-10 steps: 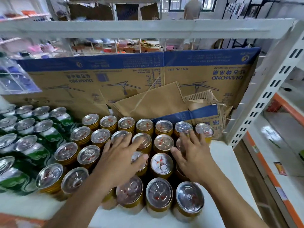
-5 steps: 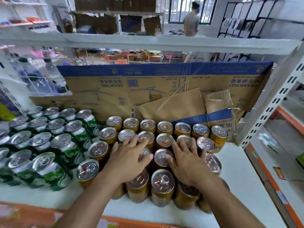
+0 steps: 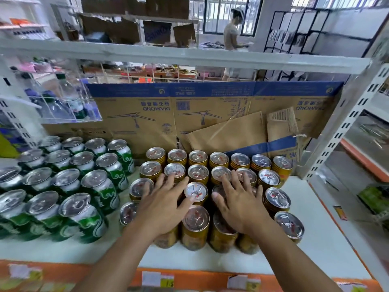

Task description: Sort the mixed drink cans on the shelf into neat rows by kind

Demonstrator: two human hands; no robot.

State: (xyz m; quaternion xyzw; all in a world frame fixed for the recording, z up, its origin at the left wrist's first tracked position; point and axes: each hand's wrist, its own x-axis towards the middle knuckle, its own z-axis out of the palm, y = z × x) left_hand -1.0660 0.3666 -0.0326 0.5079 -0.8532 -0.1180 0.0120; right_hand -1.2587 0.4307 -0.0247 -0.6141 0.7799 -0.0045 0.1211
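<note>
Drink cans on the white shelf board [image 3: 315,239]: sorted by kind as far as I can see, squaring-up left.
Left: green-and-silver aluminium cans [image 3: 92,186] stand in their own block, rows roughly straight, just apart from the next block. The far-left edge is blurred, so I can't vouch for it. Centre-right: gold aluminium cans with silver lids [image 3: 197,163] are packed in a block against the flattened brown-and-blue cardboard [image 3: 134,114] at the back. I see no green among gold, or the reverse. Left hand [image 3: 166,205] lies flat, fingers spread, on lids in the middle of the gold block. Right hand [image 3: 240,205] does the same just beside it, gripping nothing. My read: what remains is the gold block's front and right edge, where the front-right gold can [image 3: 289,225] sits out of line with its row.
</note>
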